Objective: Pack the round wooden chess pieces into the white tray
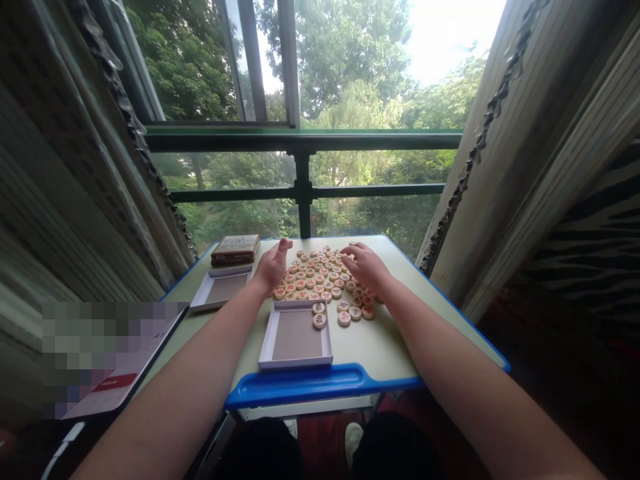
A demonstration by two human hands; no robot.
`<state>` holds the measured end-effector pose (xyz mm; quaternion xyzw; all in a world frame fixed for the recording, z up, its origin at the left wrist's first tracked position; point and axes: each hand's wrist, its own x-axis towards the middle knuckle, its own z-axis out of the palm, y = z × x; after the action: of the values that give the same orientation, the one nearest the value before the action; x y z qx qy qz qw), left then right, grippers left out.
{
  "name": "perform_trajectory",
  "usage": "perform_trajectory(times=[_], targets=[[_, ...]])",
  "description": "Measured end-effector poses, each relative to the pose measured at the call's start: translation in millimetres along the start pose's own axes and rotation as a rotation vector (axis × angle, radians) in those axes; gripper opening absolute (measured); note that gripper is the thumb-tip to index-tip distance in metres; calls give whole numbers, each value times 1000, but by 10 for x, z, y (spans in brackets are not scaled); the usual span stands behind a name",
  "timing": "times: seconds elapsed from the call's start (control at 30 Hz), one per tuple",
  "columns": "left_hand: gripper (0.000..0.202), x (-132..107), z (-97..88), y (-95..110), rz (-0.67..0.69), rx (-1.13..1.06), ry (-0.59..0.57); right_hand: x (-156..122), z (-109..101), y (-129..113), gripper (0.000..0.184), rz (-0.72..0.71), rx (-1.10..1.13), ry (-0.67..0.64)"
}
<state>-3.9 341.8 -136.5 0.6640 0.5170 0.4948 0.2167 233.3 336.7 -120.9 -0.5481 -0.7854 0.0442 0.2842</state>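
Observation:
Several round wooden game pieces with red and dark characters lie spread on the small table. My left hand rests at the left edge of the spread, fingers extended and slightly curved, open. My right hand lies palm down over the right side of the pieces, fingers stretched, open. A shallow white box tray sits in front of the pieces, with two pieces lying at its far rim.
A second white tray and a brown box sit at the table's left. The table has a blue front lip. A window with a dark railing is behind, curtains on both sides, a tablet at the left.

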Motion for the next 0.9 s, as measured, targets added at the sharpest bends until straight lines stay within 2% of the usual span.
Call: perform_trajectory(times=[0.13,0.27,0.33,0.5,0.6,0.7,0.8,0.9], targets=[[93,44,-26,-72,-172,-177,-41,3,25,2,28,-60,23,19],[96,37,-44,-37,-168,-196,-72,-16,-13,-33,27,-102,5,-51],[94,16,-43,-6,-129,-140,-93,-36,-84,-73,24,-108,9,-138],[89,-40,-11,15,-67,53,-170,-98,-259,-161,16,-43,61,-459],[89,-38,7,-1,-65,77,-176,-114,-276,-172,13,-41,50,-538],[91,0,-1,-22,-109,19,-107,-100,-219,-155,11,-40,26,-486],[93,54,-40,-59,-149,-45,-18,-62,-110,-109,17,-68,-41,-303],[89,101,-75,-124,-172,42,57,-29,8,-40,25,-114,-104,-168]])
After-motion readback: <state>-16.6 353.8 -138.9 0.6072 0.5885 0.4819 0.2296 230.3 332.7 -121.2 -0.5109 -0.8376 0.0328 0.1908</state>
